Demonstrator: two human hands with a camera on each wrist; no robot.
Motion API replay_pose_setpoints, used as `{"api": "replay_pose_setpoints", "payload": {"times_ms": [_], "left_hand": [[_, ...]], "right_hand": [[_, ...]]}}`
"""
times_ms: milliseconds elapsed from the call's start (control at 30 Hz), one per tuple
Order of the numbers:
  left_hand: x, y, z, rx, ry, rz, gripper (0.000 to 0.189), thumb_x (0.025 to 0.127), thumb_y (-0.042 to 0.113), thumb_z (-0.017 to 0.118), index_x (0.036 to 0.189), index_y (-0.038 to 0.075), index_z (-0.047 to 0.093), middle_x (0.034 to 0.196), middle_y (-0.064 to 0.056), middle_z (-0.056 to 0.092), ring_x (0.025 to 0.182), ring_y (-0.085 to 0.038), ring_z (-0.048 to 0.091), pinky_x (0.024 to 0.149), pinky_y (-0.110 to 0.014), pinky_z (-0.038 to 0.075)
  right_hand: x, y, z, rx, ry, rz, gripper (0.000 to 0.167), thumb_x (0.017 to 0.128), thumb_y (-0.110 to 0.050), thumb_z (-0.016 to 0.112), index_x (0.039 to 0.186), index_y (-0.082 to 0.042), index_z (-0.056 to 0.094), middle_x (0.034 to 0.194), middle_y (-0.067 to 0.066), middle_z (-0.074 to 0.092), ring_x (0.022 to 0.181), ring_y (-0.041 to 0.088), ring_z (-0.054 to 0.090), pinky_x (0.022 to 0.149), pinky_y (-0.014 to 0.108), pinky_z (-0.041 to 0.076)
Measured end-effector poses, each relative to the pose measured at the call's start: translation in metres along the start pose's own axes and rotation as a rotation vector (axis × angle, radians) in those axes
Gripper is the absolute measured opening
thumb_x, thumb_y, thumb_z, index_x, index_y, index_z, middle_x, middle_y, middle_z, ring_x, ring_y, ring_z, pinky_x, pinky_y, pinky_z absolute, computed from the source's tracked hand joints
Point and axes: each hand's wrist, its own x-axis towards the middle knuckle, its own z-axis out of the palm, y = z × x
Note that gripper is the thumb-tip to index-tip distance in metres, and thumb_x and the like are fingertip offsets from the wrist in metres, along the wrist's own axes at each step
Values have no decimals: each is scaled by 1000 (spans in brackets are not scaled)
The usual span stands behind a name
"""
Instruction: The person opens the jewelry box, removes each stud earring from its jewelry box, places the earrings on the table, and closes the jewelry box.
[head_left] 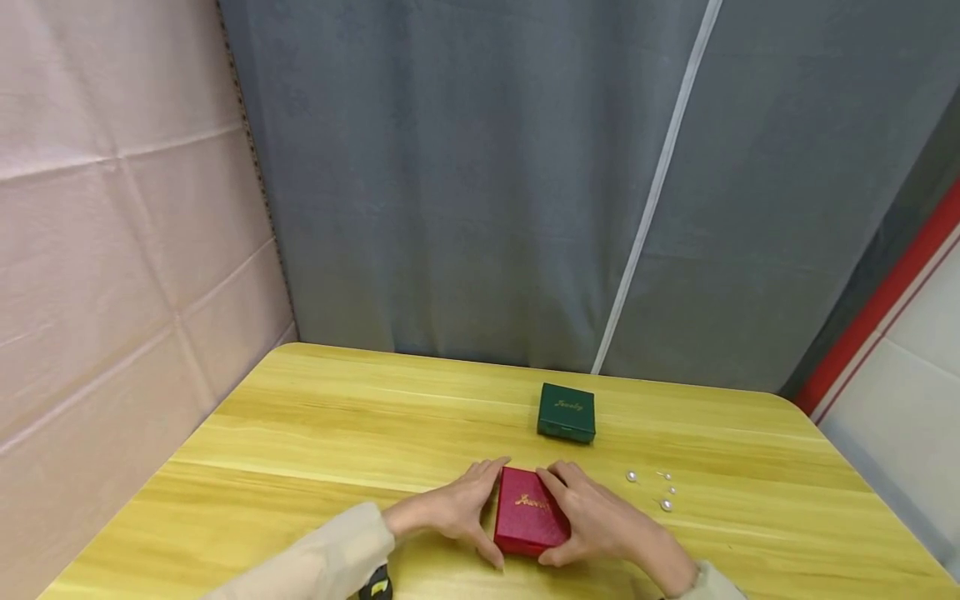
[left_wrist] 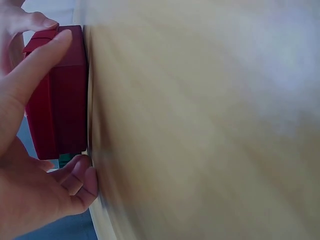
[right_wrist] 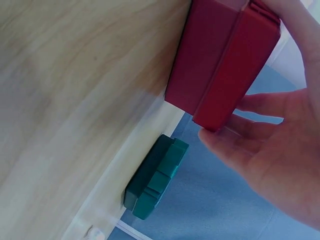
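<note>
A red jewelry box with gold lettering on its lid lies on the wooden table, lid down. My right hand grips its right side, fingers at the far edge and thumb at the near corner. Around the left side is my left hand, its thumb at the near corner and its fingers by the far one; a gap shows between the palm and the box. In the left wrist view, the left thumb crosses the front of the box, and other fingers curl beside its far end.
A closed green jewelry box stands farther back on the table. Several pearl earrings lie to the right of my right hand. Grey curtain hangs behind the table, and pale cloth covers the left side.
</note>
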Motion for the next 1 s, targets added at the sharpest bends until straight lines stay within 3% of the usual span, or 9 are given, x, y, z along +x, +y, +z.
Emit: {"api": "replay_pose_setpoints", "payload": {"times_ms": [133, 367, 633, 833, 1000], "left_hand": [[0, 0, 0, -33, -1, 22, 113, 57, 42, 81, 139, 1, 15, 138, -15, 28, 126, -25, 28, 102, -35, 28], [3, -2, 2, -26, 26, 53, 100, 58, 41, 80, 132, 4, 27, 120, -3, 42, 109, -11, 38, 94, -27, 36], [5, 0, 4, 15, 38, 61, 95, 56, 39, 82, 128, 4, 31, 115, 1, 45, 101, -7, 38, 89, -24, 37], [5, 3, 3, 19, 38, 50, 94, 55, 37, 82, 127, 5, 32, 113, 3, 46, 99, -6, 38, 88, -23, 38], [4, 3, 3, 16, 41, 53, 93, 54, 36, 83, 126, 5, 33, 112, 3, 46, 98, -6, 38, 88, -22, 37]], "right_hand": [[0, 0, 0, 2, -9, 0, 88, 63, -54, 70, 122, 7, 46, 110, 7, 46, 94, 15, 45, 77, 28, 47], [1, 0, 3, -5, -17, 1, 87, 63, -53, 71, 122, 6, 46, 110, 8, 46, 95, 15, 45, 78, 28, 47], [1, 1, 3, 7, -52, 20, 90, 64, -57, 69, 124, 6, 45, 111, 9, 46, 96, 16, 45, 79, 29, 47], [-5, 4, 0, 45, -95, 56, 105, 58, -65, 67, 129, 7, 39, 118, 12, 45, 102, 21, 46, 85, 36, 45], [-9, 8, -4, 89, -133, 97, 101, 58, -55, 74, 129, 7, 38, 118, 9, 45, 100, 18, 47, 85, 36, 45]]}}
